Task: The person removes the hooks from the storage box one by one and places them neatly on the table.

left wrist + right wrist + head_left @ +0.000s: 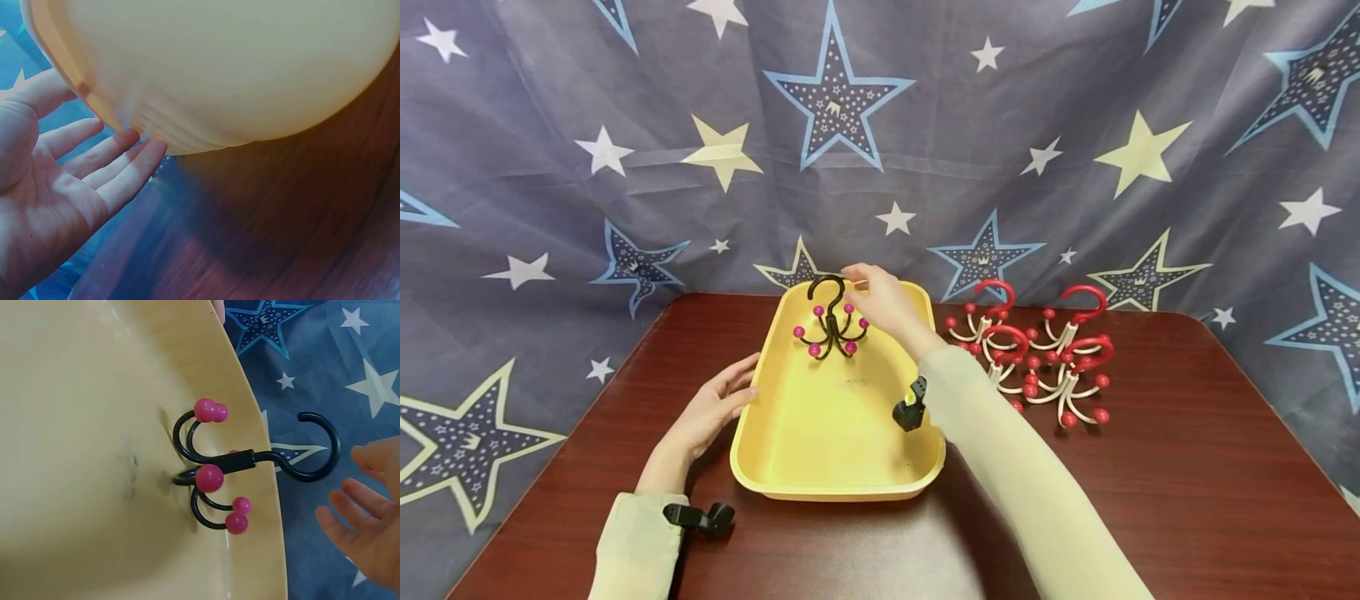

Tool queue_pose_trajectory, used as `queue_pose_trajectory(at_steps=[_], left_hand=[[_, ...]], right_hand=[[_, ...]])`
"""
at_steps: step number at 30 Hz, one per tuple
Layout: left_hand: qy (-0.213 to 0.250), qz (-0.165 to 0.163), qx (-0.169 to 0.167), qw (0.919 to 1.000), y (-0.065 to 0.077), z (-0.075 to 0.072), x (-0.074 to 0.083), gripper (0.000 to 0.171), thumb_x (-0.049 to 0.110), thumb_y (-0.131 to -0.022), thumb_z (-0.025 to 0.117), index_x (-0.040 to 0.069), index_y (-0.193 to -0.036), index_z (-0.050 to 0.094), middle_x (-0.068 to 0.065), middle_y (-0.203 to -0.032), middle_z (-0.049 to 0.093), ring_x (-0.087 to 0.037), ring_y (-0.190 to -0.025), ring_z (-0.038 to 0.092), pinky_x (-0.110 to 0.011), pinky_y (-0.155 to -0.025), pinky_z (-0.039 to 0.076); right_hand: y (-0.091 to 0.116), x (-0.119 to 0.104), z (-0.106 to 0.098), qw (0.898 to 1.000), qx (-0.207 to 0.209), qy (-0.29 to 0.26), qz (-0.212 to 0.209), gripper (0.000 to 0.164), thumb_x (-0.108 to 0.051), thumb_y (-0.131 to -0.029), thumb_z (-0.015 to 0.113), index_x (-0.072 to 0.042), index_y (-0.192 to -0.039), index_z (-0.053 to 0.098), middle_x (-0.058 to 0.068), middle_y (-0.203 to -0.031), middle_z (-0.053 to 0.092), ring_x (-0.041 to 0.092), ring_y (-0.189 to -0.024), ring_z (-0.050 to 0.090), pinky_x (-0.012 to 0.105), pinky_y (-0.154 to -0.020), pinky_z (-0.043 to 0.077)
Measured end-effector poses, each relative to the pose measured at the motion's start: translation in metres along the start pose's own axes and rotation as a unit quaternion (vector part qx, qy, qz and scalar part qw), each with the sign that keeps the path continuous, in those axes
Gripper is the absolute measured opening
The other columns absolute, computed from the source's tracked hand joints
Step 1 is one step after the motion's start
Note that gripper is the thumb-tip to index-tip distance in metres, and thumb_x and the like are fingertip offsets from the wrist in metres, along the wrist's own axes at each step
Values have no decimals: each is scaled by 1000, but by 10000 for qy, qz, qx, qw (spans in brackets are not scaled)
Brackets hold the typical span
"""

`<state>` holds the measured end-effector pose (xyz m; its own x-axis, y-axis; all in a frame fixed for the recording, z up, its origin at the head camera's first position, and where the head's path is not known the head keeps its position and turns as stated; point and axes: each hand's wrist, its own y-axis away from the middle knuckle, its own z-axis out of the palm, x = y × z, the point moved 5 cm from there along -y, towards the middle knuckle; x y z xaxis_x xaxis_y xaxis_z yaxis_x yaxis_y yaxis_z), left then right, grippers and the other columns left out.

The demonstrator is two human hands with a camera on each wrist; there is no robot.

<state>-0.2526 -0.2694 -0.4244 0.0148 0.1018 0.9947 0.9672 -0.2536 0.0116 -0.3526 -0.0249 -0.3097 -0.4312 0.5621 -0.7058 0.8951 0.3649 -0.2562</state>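
Observation:
A black multi-arm hook hanger (832, 327) with pink ball tips stands in the far part of a yellow tray (835, 492). Its curved hook points up and shows whole in the right wrist view. My right hand (883, 302) is beside that hook, fingers loosely bent and apart from it; a gap shows between them in the right wrist view (369, 506). Along the tray's left side, my left hand (707, 410) touches the outer wall with extended fingers. The left wrist view shows those fingertips (153, 153) against the wall, the palm turned up.
Several white hook hangers (1067, 392) with red hooks and red ball tips stand close together on the brown table (1187, 483), right of the tray. A grey star-patterned cloth (925, 183) hangs behind the table's far edge.

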Motion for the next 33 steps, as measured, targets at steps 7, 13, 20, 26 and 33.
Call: queue_pose_trajectory(at_steps=[7,13,20,26,33], left_hand=[[28,0,19,10000,0,1,0,61,13,-92,53,8,-144,22,-26,-142,30,-10,-107,56,-24,-81,50],[68,13,-40,10000,-1,2,0,60,11,-92,52,8,-144,22,-25,-142,30,-12,-108,56,-25,-82,50],[99,39,-21,9999,0,1,1,60,11,-92,52,7,-144,22,-26,-141,30,-12,-108,56,-25,-82,50],[98,25,-11,9999,0,1,-1,61,11,-92,52,7,-144,22,-26,-141,30,-12,-108,56,-24,-82,50],[40,-6,11,10000,1,1,-1,61,14,-92,52,8,-144,22,-25,-142,29,-12,-110,55,-23,-83,49]], right_hand=[[-13,1,19,9996,-87,268,69,49,-16,-88,58,-10,-134,44,10,-130,47,24,-116,49,34,-95,41],[-20,4,34,9990,-105,392,164,50,-16,-88,58,-12,-136,42,8,-132,47,21,-118,46,33,-100,37],[-22,6,38,9998,124,7,184,31,-10,-91,53,-10,-121,56,7,-105,59,18,-95,55,29,-81,45],[-19,10,34,9985,204,-300,414,23,-12,-93,49,-13,-114,60,5,-100,64,16,-83,61,23,-65,48],[-14,9,28,9976,285,-431,462,23,-13,-93,50,-14,-113,61,4,-97,64,15,-83,61,21,-64,49]])
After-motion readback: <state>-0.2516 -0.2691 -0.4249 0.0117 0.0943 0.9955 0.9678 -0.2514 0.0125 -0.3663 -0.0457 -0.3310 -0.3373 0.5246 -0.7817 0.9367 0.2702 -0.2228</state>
